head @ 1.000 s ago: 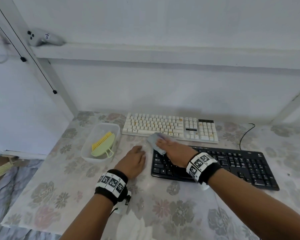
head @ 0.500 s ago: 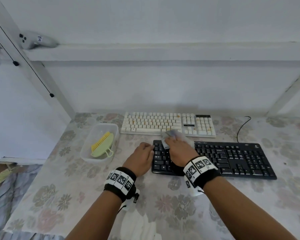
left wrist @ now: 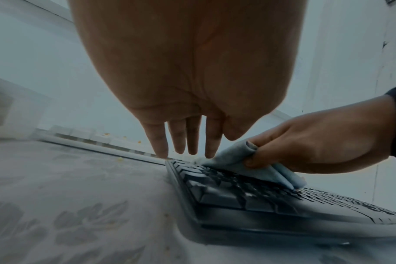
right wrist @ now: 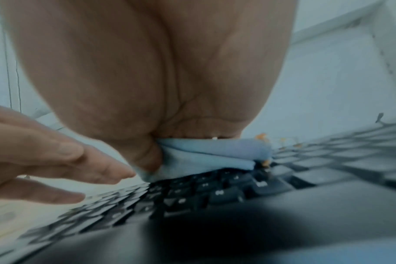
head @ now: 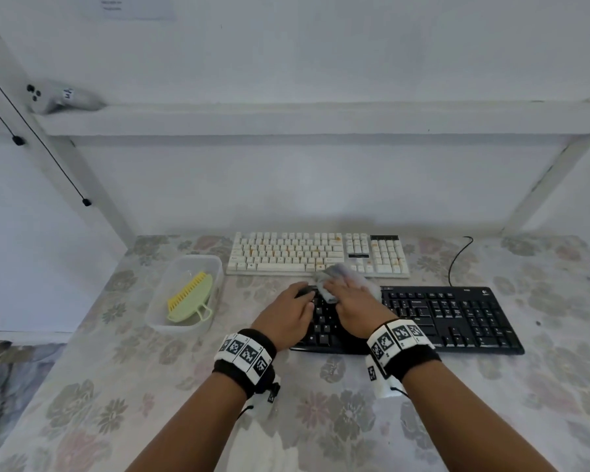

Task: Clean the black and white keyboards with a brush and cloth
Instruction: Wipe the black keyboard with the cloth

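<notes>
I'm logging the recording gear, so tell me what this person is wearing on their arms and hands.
Both forearms are bare, with no sleeves or gloves. The left hand and right hand each have a black wristband behind them, carrying a row of white tiles printed with black square marker codes. A small white unit hangs under each wrist, with a thin black cord.

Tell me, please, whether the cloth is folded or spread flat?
Folded: the cloth shows stacked layers under the right hand, bunched on the black keyboard.

Right hand [head: 355, 301] presses the cloth [head: 341, 275] on the black keyboard [head: 457, 315], left hand [head: 286, 311] flat at its left end, white keyboard [head: 317, 255] right behind.
</notes>
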